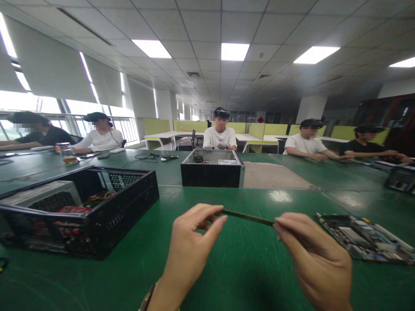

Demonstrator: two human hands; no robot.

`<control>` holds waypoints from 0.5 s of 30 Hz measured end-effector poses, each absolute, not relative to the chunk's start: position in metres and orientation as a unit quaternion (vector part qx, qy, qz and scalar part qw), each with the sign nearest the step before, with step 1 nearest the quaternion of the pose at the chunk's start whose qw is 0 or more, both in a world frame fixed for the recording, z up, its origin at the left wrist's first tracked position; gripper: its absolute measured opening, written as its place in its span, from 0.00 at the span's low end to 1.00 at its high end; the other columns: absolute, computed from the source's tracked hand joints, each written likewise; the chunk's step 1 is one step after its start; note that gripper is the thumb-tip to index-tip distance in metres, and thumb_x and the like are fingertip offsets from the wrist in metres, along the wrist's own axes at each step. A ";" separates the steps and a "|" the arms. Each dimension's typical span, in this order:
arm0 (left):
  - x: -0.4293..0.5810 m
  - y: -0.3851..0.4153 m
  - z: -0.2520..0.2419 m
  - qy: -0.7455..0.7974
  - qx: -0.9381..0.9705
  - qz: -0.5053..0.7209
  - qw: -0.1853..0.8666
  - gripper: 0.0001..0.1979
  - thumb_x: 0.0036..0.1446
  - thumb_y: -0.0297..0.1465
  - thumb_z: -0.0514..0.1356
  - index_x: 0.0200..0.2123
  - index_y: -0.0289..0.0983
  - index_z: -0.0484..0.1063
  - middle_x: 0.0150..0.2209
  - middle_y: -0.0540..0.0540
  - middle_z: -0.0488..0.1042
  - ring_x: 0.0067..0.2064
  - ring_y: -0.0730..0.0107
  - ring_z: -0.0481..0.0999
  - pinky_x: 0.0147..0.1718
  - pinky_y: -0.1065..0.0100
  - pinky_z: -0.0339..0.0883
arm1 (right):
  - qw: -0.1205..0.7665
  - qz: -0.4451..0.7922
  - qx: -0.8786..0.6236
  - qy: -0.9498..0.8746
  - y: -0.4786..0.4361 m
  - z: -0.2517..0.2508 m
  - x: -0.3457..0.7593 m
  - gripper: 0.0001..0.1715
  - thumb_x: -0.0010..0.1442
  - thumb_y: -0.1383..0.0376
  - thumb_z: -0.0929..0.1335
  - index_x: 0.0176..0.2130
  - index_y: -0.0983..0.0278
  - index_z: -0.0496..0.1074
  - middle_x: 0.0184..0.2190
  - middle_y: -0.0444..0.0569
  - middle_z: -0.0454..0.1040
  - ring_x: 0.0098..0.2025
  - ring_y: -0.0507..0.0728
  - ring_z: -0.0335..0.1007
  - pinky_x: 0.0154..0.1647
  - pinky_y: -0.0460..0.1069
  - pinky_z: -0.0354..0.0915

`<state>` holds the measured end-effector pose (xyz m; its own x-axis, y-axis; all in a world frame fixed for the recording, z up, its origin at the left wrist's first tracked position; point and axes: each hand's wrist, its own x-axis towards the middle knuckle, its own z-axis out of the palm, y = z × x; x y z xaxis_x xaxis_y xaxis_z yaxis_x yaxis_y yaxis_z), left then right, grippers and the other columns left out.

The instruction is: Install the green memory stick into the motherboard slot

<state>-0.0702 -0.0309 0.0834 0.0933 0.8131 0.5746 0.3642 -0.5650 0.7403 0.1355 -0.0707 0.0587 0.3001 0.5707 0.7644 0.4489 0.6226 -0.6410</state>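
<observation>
A thin, narrow circuit stick that looks like a RAM module point(249, 217) is held up above the green table, seen nearly edge-on. My left hand point(194, 242) pinches its left end between thumb and fingers. At the other end, the thumb and fingertips of my right hand point(314, 255) are closed on it. A motherboard point(365, 237) lies flat on the table, just beyond my right hand. To the left of my left hand stands an open black computer case point(129, 216), with a power supply point(48, 196) and cables inside.
Across the green table point(168, 201), a co-worker point(220, 134) sits behind another open computer case point(212, 172). Cables and small tools point(152, 156) lie at the far left. More people sit along both sides. A beige mat point(272, 175) lies right of the far case.
</observation>
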 end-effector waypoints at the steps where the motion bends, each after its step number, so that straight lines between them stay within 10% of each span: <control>1: -0.069 -0.031 0.083 0.420 0.701 0.534 0.216 0.10 0.55 0.34 0.62 0.40 0.39 0.77 0.38 0.47 0.75 0.35 0.70 0.75 0.31 0.72 0.71 | 0.681 0.056 -0.433 -0.589 -0.071 0.059 0.137 0.04 0.54 0.67 0.72 0.32 0.56 0.78 0.35 0.47 0.75 0.36 0.56 0.71 0.36 0.50 0.68; 15: -0.073 0.002 0.050 0.486 0.830 0.176 0.210 0.11 0.54 0.37 0.58 0.30 0.39 0.78 0.26 0.49 0.75 0.29 0.68 0.71 0.28 0.70 0.57 | 0.465 0.411 -0.530 -0.578 -0.002 0.001 0.164 0.22 0.52 0.56 0.70 0.40 0.71 0.76 0.28 0.50 0.76 0.29 0.55 0.72 0.30 0.49 0.68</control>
